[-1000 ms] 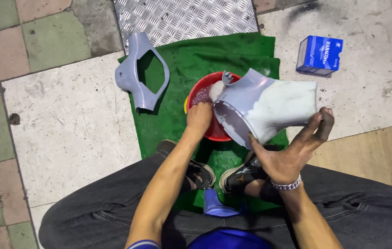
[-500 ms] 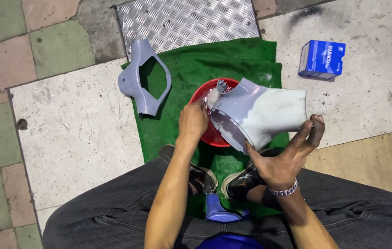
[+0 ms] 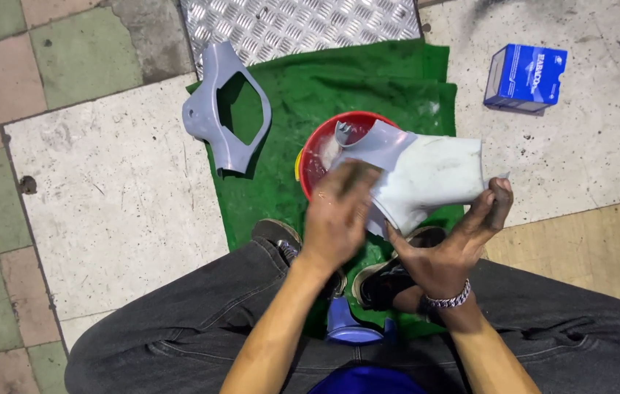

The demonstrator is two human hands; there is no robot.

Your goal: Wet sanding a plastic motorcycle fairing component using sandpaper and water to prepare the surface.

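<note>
- Left hand [image 3: 339, 215]: palm down, fingers flat against the near face of the grey-white plastic panel [image 3: 426, 179]. Pressing on it, not wrapped around it. The hand is blurred, so I can't tell whether anything sits under the palm.
- Right hand [image 3: 450, 244]: below and to the right of the panel, fingers spread and clamped on its lower right edge, thumb up along the side. Fingertips dark with grime. Metal chain bracelet [image 3: 447, 299] on that wrist.
- Panel: held in the air between both hands, tilted, directly over the red bucket [image 3: 321, 146] and covering its right half. Its upper lip sits above the bucket opening.
- Bucket stands on a green mat [image 3: 288, 197] spread on the floor; a yellow bit shows at the bucket's left rim, can't make out what it is.
- Second grey plastic cover [image 3: 222, 109] with a large cut-out lies on the mat's left edge, well apart from the hands.
- Blue cardboard box [image 3: 525, 76] on the concrete floor, upper right, off the mat.
- Checker-plate metal sheet [image 3: 299, 25] above the mat's top edge.
- Person crouches in dark jeans, shoes [image 3: 390, 281] on the mat just beneath the hands; small blue stool [image 3: 350, 328] between the legs.
</note>
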